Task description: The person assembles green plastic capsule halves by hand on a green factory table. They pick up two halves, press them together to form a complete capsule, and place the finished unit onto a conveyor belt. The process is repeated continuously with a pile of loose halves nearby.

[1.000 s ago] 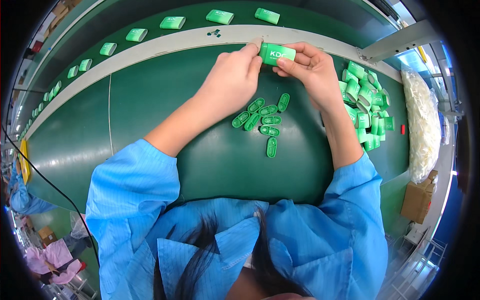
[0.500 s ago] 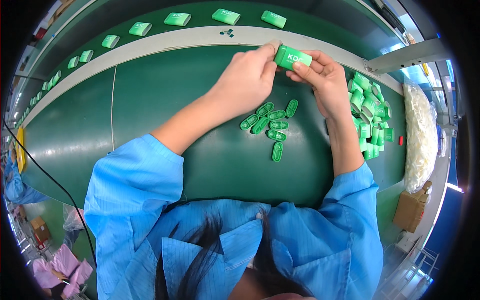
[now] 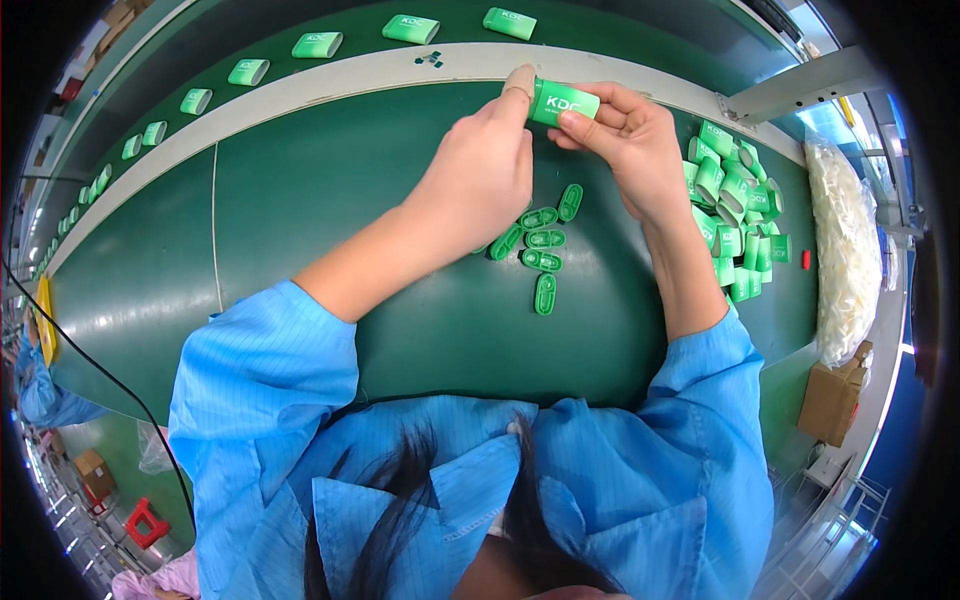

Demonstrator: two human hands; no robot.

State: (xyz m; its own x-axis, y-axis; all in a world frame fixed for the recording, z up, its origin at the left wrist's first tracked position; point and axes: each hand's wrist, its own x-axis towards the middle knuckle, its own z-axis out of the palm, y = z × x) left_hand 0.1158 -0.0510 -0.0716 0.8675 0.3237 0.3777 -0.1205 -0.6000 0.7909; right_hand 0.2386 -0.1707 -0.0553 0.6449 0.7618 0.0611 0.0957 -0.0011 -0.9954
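Above the far side of the green table, my right hand [image 3: 640, 145] grips a flat, hollow green plastic case [image 3: 567, 104] with white lettering, thumb in front and fingers behind. My left hand [image 3: 485, 165] is closed at the case's left end, its index finger, with a beige covering on the tip, pressed against that end. Anything small between those fingers is hidden. Below the hands lie several oval green end caps [image 3: 541, 261] with moulded insides, some partly covered by my left hand. Beside my right forearm is a heap of similar green cases [image 3: 735, 205].
Beyond a pale rail [image 3: 330, 82], a row of green cases [image 3: 411, 29] lies along a dark green belt. A clear bag of whitish pieces [image 3: 845, 255] stands at the right edge, near a small red piece [image 3: 806, 260]. A black cable [image 3: 95, 365] hangs at left.
The whole view has shifted slightly. Both hands still hold the case, and its left end stays against my left fingers. Cases on the belt have moved left. A red stool now shows at lower left.
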